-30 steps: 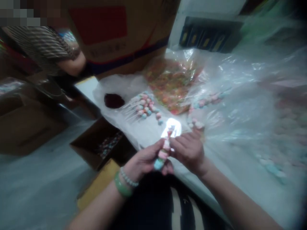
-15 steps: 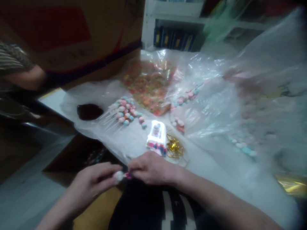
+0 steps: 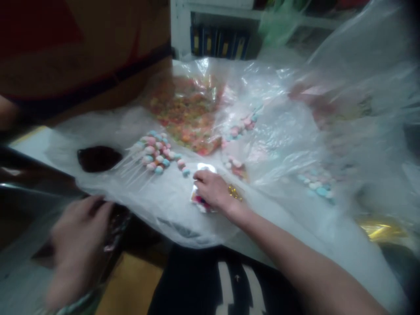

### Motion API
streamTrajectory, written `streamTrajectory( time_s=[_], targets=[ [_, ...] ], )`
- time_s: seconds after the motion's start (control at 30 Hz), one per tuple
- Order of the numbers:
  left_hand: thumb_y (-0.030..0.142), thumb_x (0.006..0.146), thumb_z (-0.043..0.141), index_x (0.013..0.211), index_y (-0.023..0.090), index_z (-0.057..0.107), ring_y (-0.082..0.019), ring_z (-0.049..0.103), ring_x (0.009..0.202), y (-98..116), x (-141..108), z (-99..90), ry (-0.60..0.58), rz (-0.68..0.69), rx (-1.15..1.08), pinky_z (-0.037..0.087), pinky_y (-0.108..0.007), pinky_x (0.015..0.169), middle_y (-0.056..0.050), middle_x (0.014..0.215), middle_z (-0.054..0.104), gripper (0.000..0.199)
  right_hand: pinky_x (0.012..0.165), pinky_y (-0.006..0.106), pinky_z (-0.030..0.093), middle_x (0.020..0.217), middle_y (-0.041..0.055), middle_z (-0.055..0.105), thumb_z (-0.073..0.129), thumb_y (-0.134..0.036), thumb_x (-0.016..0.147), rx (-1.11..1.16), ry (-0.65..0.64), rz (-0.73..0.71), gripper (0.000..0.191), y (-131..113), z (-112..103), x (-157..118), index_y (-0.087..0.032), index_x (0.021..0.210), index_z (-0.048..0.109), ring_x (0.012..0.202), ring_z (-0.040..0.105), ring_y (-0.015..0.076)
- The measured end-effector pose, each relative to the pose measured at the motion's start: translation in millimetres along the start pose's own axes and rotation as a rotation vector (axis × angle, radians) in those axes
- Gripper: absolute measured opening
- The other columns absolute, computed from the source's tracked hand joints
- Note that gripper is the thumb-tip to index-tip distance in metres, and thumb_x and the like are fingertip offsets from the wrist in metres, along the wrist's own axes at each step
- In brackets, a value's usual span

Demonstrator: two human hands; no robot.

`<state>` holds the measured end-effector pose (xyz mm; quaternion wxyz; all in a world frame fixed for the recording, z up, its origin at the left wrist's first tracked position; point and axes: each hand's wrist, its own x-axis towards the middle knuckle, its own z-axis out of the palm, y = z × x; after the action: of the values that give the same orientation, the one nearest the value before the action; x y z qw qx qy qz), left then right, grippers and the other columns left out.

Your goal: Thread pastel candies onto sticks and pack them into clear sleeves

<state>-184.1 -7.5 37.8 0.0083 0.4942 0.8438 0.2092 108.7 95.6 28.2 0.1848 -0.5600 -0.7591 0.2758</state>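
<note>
My right hand [image 3: 215, 187] lies over a small stack of shiny printed bags [image 3: 199, 202], its bent fingers pinching at the upper part. The hand hides most of the stack. Beside it are gold twist ties [image 3: 235, 191], partly behind my wrist. My left hand [image 3: 80, 238], smeared by motion, hangs low at the left above an opened box with glossy wrapped things [image 3: 116, 225] in it. Whether it holds anything does not show. Marshmallow skewers [image 3: 156, 153] in pink, white and blue lie in a pile on the plastic-covered table [image 3: 157, 199].
A clear bag of coloured candies [image 3: 190, 113] lies behind the skewers. A dark round thing [image 3: 99, 158] sits at the table's left. Large clear plastic bags [image 3: 282, 135] with more marshmallows cover the right side. A big cardboard box [image 3: 98, 48] stands at back left.
The hands have parted from the white piece they held together. My left hand moved left and down over the box; my right hand moved up onto the printed bags. The view shifted somewhat.
</note>
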Motion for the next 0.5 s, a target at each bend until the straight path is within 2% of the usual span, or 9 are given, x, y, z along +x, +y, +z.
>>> streamTrajectory(
  time_s=[0.03,0.1,0.2,0.27,0.33,0.4,0.5],
  targets=[
    [0.049,0.087,0.053,0.099,0.027,0.068,-0.026,0.062,0.088,28,6,7.2,0.046,0.094,-0.125,0.046,-0.037,0.084,0.000,0.101,0.065,0.029,0.073,0.027,0.040,0.099,0.0048,0.070,0.051,-0.015,0.090,-0.071,-0.001,-0.020,0.022,-4,4,8,-0.021,0.097,0.071,0.093,0.062,0.0196],
    [0.043,0.084,0.058,0.094,0.023,0.070,-0.023,0.061,0.079,73,19,27.7,0.012,0.276,-0.290,0.046,-0.033,0.075,-0.003,0.092,0.066,0.026,0.073,0.029,0.041,0.102,0.0081,0.069,0.051,-0.020,0.093,-0.207,-0.021,-0.015,0.022,-10,13,21,-0.020,0.101,0.071,0.093,0.062,0.0215],
    [0.036,0.088,0.052,0.084,0.021,0.070,-0.024,0.060,0.080,114,41,62.7,-0.054,0.472,-0.219,0.043,-0.033,0.072,-0.008,0.087,0.065,0.023,0.073,0.032,0.042,0.102,0.0140,0.068,0.053,-0.023,0.092,-0.348,-0.058,-0.013,0.023,-14,24,31,-0.016,0.099,0.074,0.093,0.064,0.0249],
    [0.030,0.092,0.045,0.081,0.018,0.069,-0.025,0.060,0.085,130,54,80.1,-0.059,0.544,-0.082,0.040,-0.034,0.073,-0.012,0.093,0.066,0.028,0.073,0.032,0.042,0.100,0.0156,0.068,0.055,-0.017,0.087,-0.364,-0.057,-0.023,0.022,-14,28,34,-0.015,0.096,0.075,0.092,0.064,0.0261],
    [0.025,0.096,0.037,0.085,0.014,0.069,-0.028,0.060,0.091,142,67,89.9,-0.042,0.583,0.051,0.039,-0.036,0.075,-0.016,0.099,0.065,0.035,0.070,0.031,0.042,0.098,0.0153,0.070,0.057,-0.014,0.083,-0.270,-0.040,0.053,0.021,-12,30,37,-0.015,0.093,0.075,0.088,0.065,0.0254],
    [0.021,0.096,0.032,0.093,0.010,0.068,-0.031,0.059,0.098,150,79,93.5,-0.042,0.615,0.134,0.037,-0.038,0.078,-0.018,0.102,0.064,0.038,0.066,0.030,0.040,0.095,0.0131,0.071,0.056,-0.016,0.084,-0.137,-0.016,0.181,0.020,-7,30,42,-0.016,0.090,0.075,0.082,0.065,0.0231],
    [0.022,0.091,0.041,0.092,0.010,0.067,-0.036,0.055,0.107,157,97,93.6,-0.068,0.589,0.089,0.037,-0.042,0.083,-0.020,0.104,0.063,0.029,0.061,0.027,0.038,0.079,0.0040,0.068,0.052,-0.020,0.084,0.167,0.086,0.299,0.019,3,27,51,-0.018,0.081,0.070,0.074,0.061,0.0183]
  ],
)
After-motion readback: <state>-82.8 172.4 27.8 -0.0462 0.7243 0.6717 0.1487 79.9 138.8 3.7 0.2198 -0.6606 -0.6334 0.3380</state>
